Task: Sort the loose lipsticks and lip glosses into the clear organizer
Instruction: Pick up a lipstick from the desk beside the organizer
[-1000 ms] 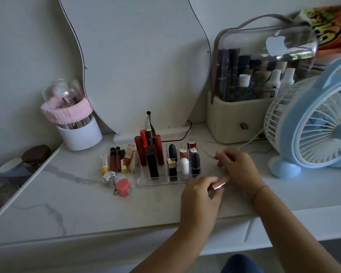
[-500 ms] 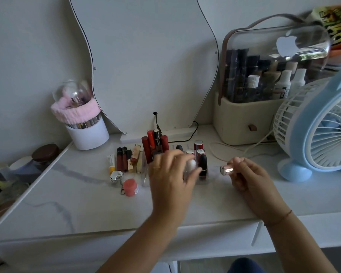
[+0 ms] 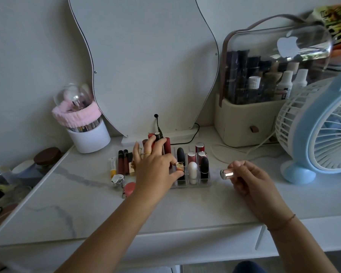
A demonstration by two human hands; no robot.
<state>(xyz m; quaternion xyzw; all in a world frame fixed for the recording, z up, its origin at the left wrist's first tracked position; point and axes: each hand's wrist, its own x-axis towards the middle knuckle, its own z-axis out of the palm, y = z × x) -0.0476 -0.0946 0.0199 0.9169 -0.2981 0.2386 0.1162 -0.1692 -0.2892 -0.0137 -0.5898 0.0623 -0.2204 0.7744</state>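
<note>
The clear organizer [image 3: 193, 185] stands mid-table and holds tall red tubes [image 3: 167, 145], black lipsticks [image 3: 204, 168], a white one [image 3: 192, 170] and silver-capped ones [image 3: 200, 147]. My left hand [image 3: 154, 170] is spread over its left half, with thumb and forefinger pinching a gold-capped lipstick [image 3: 179, 166] that stands in a front slot. My right hand [image 3: 250, 180] is to the right of the organizer and holds a rose lipstick with a silver end [image 3: 226, 173] sideways. Loose dark red lip glosses [image 3: 123, 162] and a yellow-capped tube [image 3: 112, 168] lie to the left of the organizer.
A silver heart keychain [image 3: 117, 179] and a pink round balm [image 3: 130, 188] lie front left. At the back are a white brush cup [image 3: 89, 137], the mirror [image 3: 146, 66] and a cosmetic case [image 3: 244, 123]. A blue fan [image 3: 323, 131] and a white cable [image 3: 242, 154] are on the right.
My left hand moved away from my right hand, up and left onto the organizer. The rose lipstick stayed in my right hand, which shifted slightly right.
</note>
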